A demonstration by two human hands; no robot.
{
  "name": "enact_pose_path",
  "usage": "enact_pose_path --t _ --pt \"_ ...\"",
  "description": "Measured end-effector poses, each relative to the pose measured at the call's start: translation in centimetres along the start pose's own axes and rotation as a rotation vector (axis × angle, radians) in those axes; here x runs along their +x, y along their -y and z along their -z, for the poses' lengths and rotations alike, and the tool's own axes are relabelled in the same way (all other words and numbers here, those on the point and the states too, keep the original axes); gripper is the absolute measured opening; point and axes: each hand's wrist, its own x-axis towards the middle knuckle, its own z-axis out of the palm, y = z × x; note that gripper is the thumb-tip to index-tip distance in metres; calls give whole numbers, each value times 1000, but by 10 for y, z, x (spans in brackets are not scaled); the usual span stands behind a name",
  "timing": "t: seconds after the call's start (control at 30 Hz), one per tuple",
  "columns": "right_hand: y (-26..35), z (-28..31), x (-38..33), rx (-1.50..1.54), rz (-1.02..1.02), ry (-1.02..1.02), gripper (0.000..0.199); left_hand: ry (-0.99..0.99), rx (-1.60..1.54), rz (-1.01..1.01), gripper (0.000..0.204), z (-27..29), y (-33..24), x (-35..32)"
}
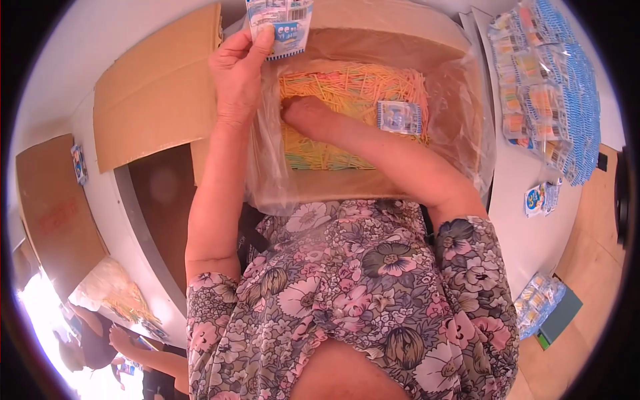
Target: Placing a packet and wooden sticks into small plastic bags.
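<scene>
My left hand (239, 75) is raised over the far left rim of the carton, pinching a small blue-and-white printed packet (288, 32) between thumb and fingers. The carton (380, 33) is lined with clear plastic and holds a layer of thin sticks (353, 79) in yellow, orange, pink and green. Down at the left side of these sticks is my right hand (308, 117), its fingers curled and partly hidden; I cannot make out what is in them. Another blue-and-white packet (400, 118) lies on the sticks, to the right of my right hand.
Long strips of filled packets (543, 100) lie stacked on the white table (527, 247) at right, with loose packets (541, 199) nearer me. A bundle of packets (539, 300) is lower right. Cardboard flaps (153, 87) spread left. Another person's arm (150, 360) shows lower left, near a bag of sticks (117, 293).
</scene>
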Motion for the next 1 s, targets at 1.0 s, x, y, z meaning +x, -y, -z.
enact_pose_path --t 1.0 --pt "-56 58 -12 824 -364 -24 15 60 -8 114 13 -2 -9 -3"
